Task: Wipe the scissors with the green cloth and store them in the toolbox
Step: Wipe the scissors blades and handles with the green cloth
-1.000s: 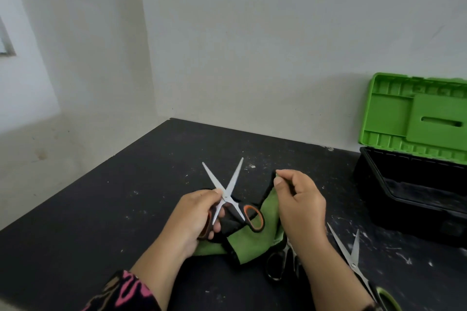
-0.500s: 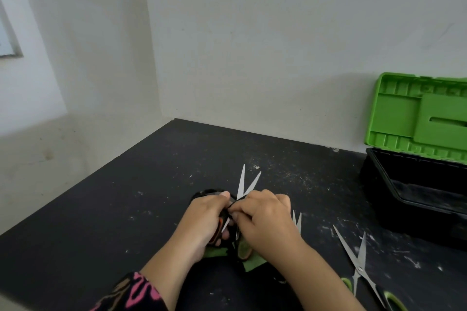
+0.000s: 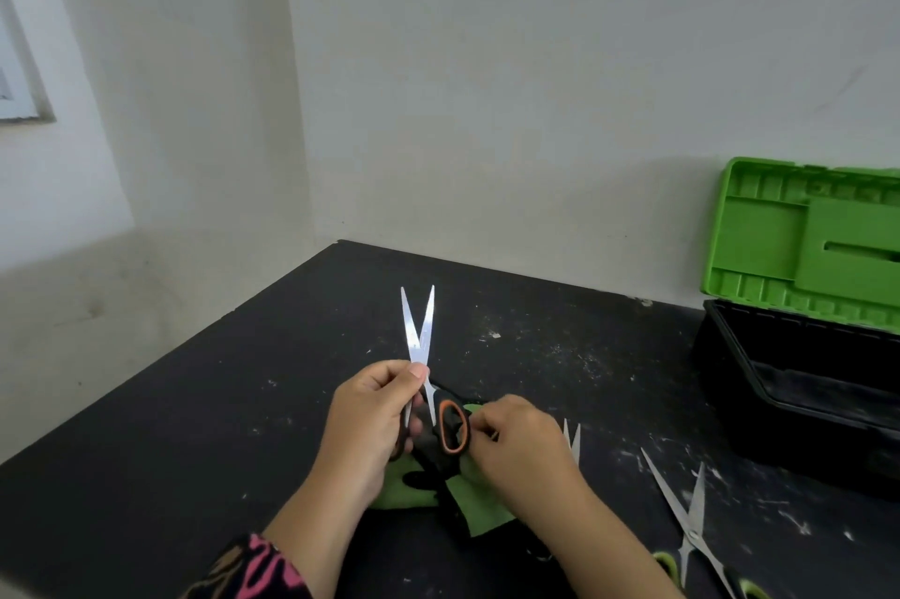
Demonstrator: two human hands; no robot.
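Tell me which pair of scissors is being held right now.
The orange-handled scissors, blades pointing up, gripped by the left hand. The green-handled scissors lie untouched on the table.

Scissors (image 3: 418,335): shiny bare-metal blades, black/orange plastic handles. Green cloth (image 3: 479,508): soft, matt. Toolbox (image 3: 798,355): moulded plastic. Worktop (image 3: 195,442): matt black, scuffed.

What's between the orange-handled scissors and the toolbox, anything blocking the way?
Nothing visible blocks it. The scissors are lifted in the left hand, and the toolbox stands open to the right. The green-handled scissors lie flat on the table, below that path.
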